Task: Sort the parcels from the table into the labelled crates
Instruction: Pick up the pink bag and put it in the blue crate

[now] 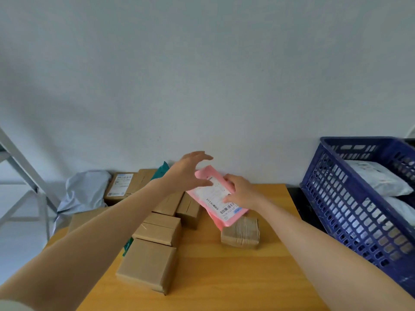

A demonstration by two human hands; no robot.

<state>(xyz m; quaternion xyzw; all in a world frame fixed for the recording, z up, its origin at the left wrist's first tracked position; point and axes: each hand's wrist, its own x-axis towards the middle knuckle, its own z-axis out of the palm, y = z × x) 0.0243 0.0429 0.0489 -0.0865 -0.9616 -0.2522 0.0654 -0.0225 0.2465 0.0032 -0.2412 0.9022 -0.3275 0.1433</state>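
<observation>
The pink mailer (216, 198) is up off the table (224, 277), tilted with its white shipping label facing up, held at its right edge by the right hand (241, 193), whose fingers are closed on it with fingertips pressing on the label. The left hand (190, 169) sits at the mailer's far left corner with fingers spread and curled apart; the thumb seems to touch the label, but I cannot tell whether it grips anything. The hold looks one-sided — if the left hand lets go or never closes, the floppy mailer could sag or slide out from under the right fingertips and land on the taped brown parcel (240, 231) just below them. Fingers lying over the label may also hide the printed text, so a misread could send it to the wrong crate. The blue crate (350, 205) stands well to the right of the right hand, tilted, and a careless swing could catch its rim. Counts: one pink mailer, one blue crate in view holding two white bags (379, 178), roughly seven brown cardboard boxes (148, 263) beneath and left of the left hand — some hidden by the arm — one grey bag (85, 191), and green packaging (162, 169) peeking out in two spots.
</observation>
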